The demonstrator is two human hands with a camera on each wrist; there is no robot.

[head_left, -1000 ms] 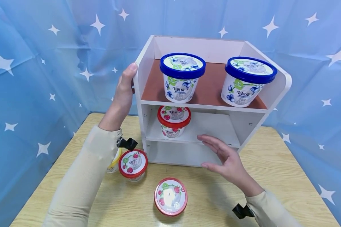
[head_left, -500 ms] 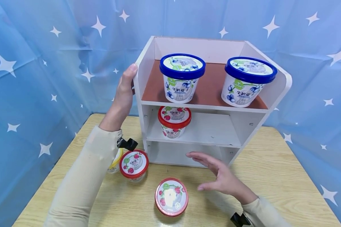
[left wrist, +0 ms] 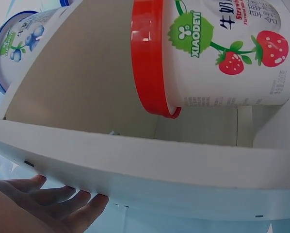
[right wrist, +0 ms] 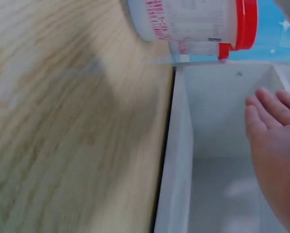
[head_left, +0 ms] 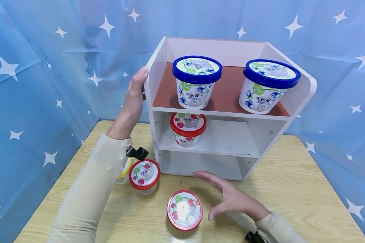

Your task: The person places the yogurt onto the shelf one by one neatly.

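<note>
My left hand (head_left: 134,98) is against the white shelf unit's (head_left: 154,135) left side panel. In the left wrist view its fingertips (left wrist: 99,201) touch the panel's outer face. My right hand (head_left: 231,199) hovers beside a red-lidded strawberry tub (head_left: 184,211) on the table, thumb and fingers spread apart with a gap to the tub. A second strawberry tub (head_left: 144,175) stands by the unit's left front corner. Another strawberry tub (head_left: 188,130) sits on the middle shelf. Two blue-lidded blueberry tubs, one left (head_left: 196,82) and one right (head_left: 266,86), stand on the top shelf.
A yellow-lidded tub (head_left: 123,173) is partly hidden behind my left sleeve and the strawberry tub. The wooden table (head_left: 295,189) reaches out on both sides of the unit. A blue star-patterned curtain (head_left: 48,60) hangs behind it.
My right hand has come down and left, from in front of the middle shelf to beside the front strawberry tub. My left hand keeps its place on the side panel.
</note>
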